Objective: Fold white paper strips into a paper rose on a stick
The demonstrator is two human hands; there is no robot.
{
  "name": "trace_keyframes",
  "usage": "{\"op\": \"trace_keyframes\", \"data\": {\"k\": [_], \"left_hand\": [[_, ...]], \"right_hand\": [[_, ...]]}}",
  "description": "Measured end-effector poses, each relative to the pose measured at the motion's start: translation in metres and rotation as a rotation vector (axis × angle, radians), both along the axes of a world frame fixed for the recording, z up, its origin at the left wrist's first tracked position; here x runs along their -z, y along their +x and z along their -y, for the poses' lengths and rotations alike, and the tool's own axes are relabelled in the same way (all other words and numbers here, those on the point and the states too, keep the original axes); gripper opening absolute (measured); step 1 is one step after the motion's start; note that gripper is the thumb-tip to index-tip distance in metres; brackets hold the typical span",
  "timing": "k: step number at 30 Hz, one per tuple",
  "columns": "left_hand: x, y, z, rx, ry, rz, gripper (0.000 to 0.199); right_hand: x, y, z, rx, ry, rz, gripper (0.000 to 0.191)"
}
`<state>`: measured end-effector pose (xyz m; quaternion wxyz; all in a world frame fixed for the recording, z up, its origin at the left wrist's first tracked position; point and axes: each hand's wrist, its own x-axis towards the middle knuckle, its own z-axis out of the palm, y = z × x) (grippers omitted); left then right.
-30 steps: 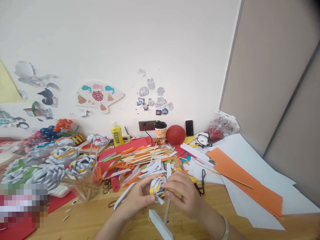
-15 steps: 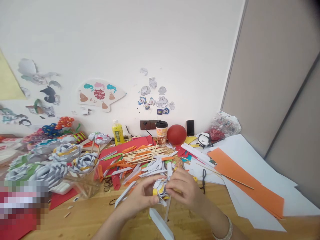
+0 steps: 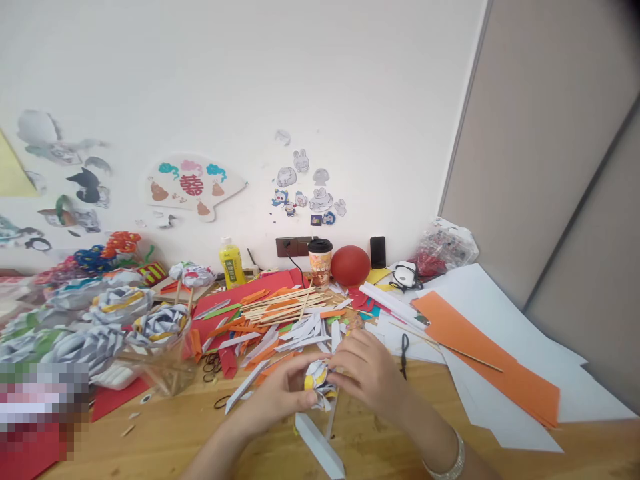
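Note:
Between both hands is a small folded paper flower, white with yellow strips, held just above the wooden table. My left hand grips it from the left, the thumb along its lower front. On its right side, the fingertips of my right hand pinch the paper; a bracelet circles that wrist. A thin pale stick slants down beneath the flower. In front of it lies a folded white paper strip. Beyond the hands spreads a heap of white folded strips.
Wooden sticks lie over red paper. Finished paper flowers crowd the left. Behind stand a yellow bottle, a lidded cup and a red balloon. Orange paper and white sheets cover the right.
The camera view has turned slightly to the right, so the background shifts left. Both hands stay on the paper flower, with the right fingers moved only slightly.

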<state>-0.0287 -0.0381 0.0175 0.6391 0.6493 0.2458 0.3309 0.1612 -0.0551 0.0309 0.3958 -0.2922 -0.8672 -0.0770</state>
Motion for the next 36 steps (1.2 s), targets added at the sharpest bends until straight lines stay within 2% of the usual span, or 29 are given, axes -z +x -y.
{"op": "trace_keyframes", "data": {"k": [5,7,11,15,22,24,28,31,36], "left_hand": [[0.003,-0.002,0.000,-0.066,0.035,0.068,0.069],[0.003,-0.001,0.000,-0.129,0.063,0.115,0.070],[0.003,0.001,-0.001,-0.226,0.081,0.157,0.069],[0.009,0.003,-0.003,-0.292,0.133,0.132,0.067],[0.015,0.006,0.001,-0.488,0.300,-0.070,0.074],[0.015,0.007,0.002,-0.491,0.312,-0.045,0.076],[0.018,0.011,-0.002,-0.464,0.240,0.052,0.081],[0.018,0.012,-0.006,-0.499,0.204,0.091,0.084],[0.015,0.012,-0.005,-0.504,0.203,0.052,0.069]], "right_hand": [[0.003,-0.001,-0.001,-0.092,-0.188,-0.289,0.025],[0.003,0.001,-0.002,-0.135,-0.219,-0.324,0.031],[0.009,0.001,-0.009,-0.135,-0.251,-0.205,0.044],[0.021,-0.003,-0.016,-0.091,-0.199,-0.208,0.042],[0.027,-0.009,-0.017,0.040,-0.143,-0.105,0.055],[0.028,-0.010,-0.017,0.070,-0.151,-0.084,0.058],[0.033,-0.016,-0.015,0.065,-0.143,-0.048,0.053],[0.037,-0.020,-0.013,0.091,-0.131,-0.078,0.050],[0.039,-0.023,-0.011,0.101,-0.140,-0.058,0.052]]}}
